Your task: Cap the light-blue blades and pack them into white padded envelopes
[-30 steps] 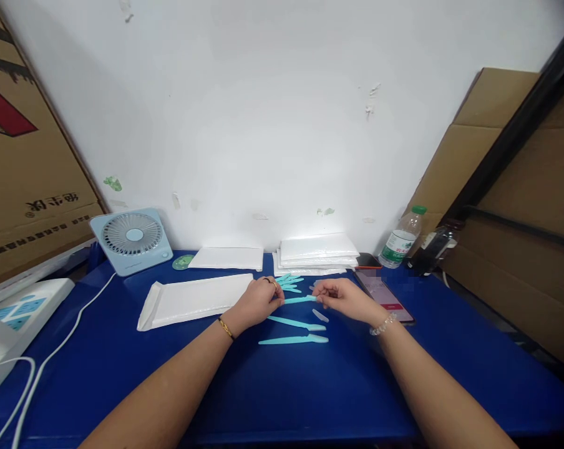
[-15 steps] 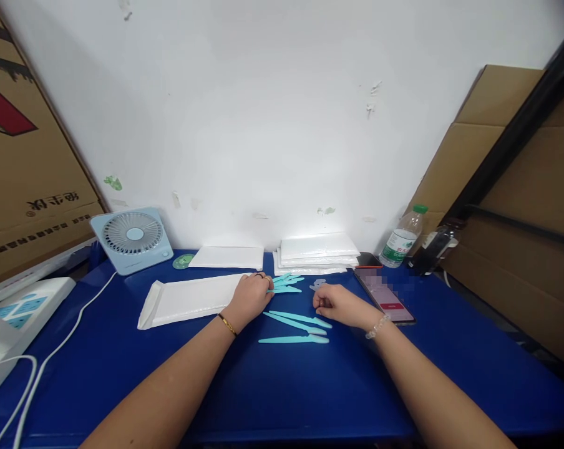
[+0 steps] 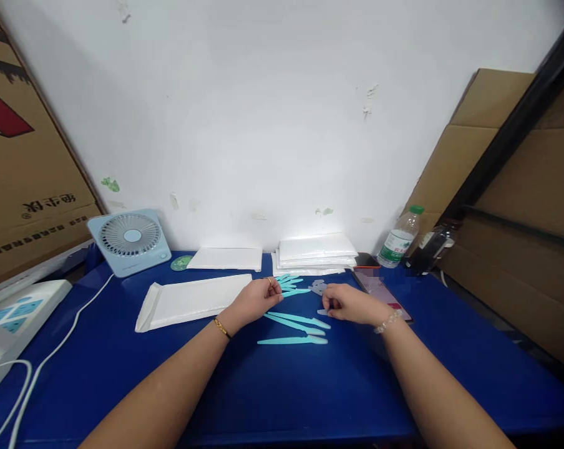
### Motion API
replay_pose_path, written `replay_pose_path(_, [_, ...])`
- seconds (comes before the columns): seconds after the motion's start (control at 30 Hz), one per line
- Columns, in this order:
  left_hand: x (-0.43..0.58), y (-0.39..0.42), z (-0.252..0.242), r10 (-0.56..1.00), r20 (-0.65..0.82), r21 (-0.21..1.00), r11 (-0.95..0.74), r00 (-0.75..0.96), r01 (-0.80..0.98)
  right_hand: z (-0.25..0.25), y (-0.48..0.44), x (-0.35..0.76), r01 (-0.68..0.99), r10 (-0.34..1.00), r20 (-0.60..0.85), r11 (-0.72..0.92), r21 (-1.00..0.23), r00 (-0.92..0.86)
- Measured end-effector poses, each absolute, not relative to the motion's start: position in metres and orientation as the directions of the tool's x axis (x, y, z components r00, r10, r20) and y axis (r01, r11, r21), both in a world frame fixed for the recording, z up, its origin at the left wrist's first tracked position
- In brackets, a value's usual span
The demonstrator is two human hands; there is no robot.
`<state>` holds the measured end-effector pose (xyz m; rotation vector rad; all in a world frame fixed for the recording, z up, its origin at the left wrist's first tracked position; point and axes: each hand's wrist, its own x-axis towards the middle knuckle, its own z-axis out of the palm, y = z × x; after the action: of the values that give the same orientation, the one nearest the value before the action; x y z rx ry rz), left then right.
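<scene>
My left hand pinches the handle end of a turquoise eyebrow razor, whose other end points right. Behind it lies a small pile of similar razors. Several more razors lie on the table in front of my hands, their blade ends toward the right. My right hand has its fingers pinched on a small clear blade cap. Just beyond those fingers is a cluster of loose clear caps. A white padded envelope lies left of my left hand.
White padded envelopes are stacked against the wall, with another envelope to their left. A phone lies right of my right hand. Farther out stand a water bottle, a dark bottle, a fan and a power strip.
My left hand has drawn a razor out of the pile, toward the right. A clear cap now shows in my right hand's fingers, which have moved slightly right.
</scene>
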<state>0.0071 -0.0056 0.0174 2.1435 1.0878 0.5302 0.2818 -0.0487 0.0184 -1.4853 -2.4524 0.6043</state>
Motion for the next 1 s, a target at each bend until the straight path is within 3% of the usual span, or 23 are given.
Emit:
replay_pose_path(0.13, [0.007,-0.002,0.013,0.833,0.036,0.787,-0.364,0.552,0.498,0.015,-0.047,0.28,0.766,0.88,-0.02,0.403,-0.501,-0.475])
replay_pose_path(0.23, [0.008,-0.001,0.014,0.837,0.028,0.824,-0.329,0.546,0.462,0.017,-0.045,0.279,0.699,0.887,0.109,0.424,-0.576,-0.448])
replay_pose_path(0.33, [0.011,-0.004,0.017,0.839,0.027,0.875,-0.283,0.544,0.392,0.017,-0.041,0.276,0.567,0.933,0.251,0.356,-0.743,-0.257])
replay_pose_path(0.47, [0.015,-0.008,0.017,0.836,0.02,0.929,-0.218,0.548,0.298,0.015,-0.038,0.267,0.25,0.955,0.293,0.274,-0.929,0.039])
replay_pose_path(0.63, [0.016,-0.007,0.015,0.836,0.018,0.944,-0.195,0.548,0.266,0.013,-0.04,0.253,0.161,0.949,0.285,0.263,-0.951,0.134])
replay_pose_path(1.0, [0.018,-0.007,0.013,0.827,-0.003,0.948,-0.176,0.562,0.264,0.013,-0.044,0.241,0.172,0.958,0.272,0.255,-0.951,0.086])
